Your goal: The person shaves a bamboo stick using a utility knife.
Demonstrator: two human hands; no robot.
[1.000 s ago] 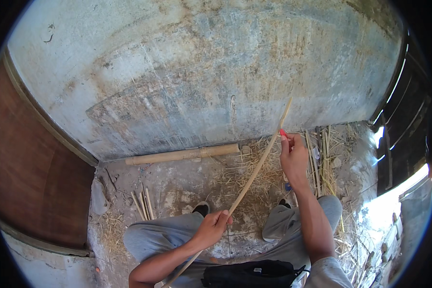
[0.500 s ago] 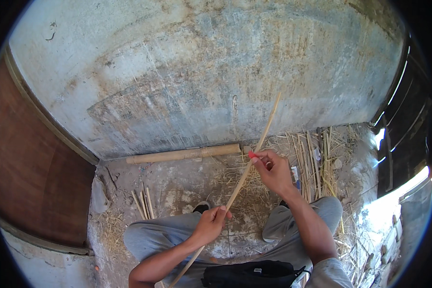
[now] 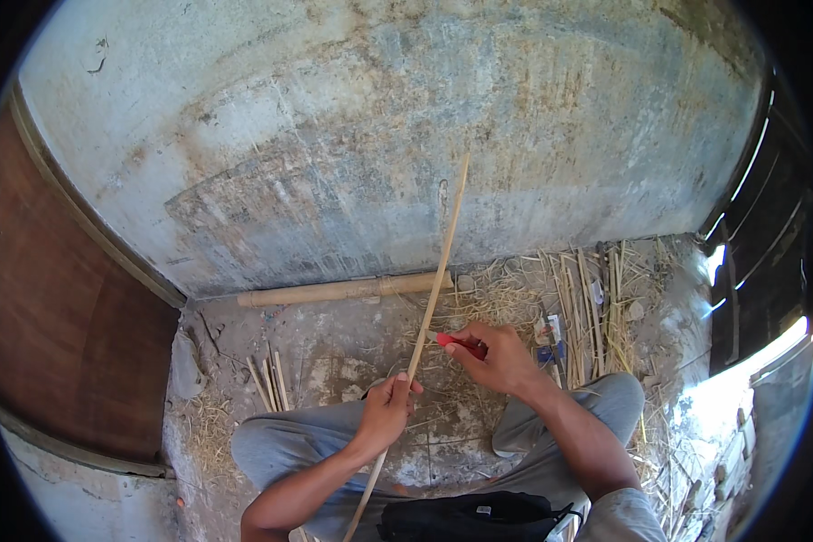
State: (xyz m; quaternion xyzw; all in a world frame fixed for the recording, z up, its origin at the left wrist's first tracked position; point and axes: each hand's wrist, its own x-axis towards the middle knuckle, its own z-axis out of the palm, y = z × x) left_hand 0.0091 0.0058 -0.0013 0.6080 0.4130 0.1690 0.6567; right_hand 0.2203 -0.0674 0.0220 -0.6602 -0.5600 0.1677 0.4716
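Observation:
A long thin bamboo strip (image 3: 444,262) slants up from my lap toward the wall. My left hand (image 3: 388,411) is closed round its lower part, above my crossed legs. In my right hand (image 3: 499,361) is a red-handled knife (image 3: 459,344), gripped in closed fingers. The knife's short blade points left and meets the strip, or lies very near it, a little above my left hand. The strip's lower end passes under my left forearm toward the bottom edge of the view.
A thick bamboo pole (image 3: 348,291) lies along the wall foot. Several split sticks (image 3: 596,312) and shavings (image 3: 506,280) cover the floor at right. More short sticks (image 3: 269,384) stand left of my knee. A black bag (image 3: 470,517) rests on my lap.
The strip has swung left and become steeper. My right hand has moved down and toward me with the knife, whose blade now shows; my left hand has shifted slightly left.

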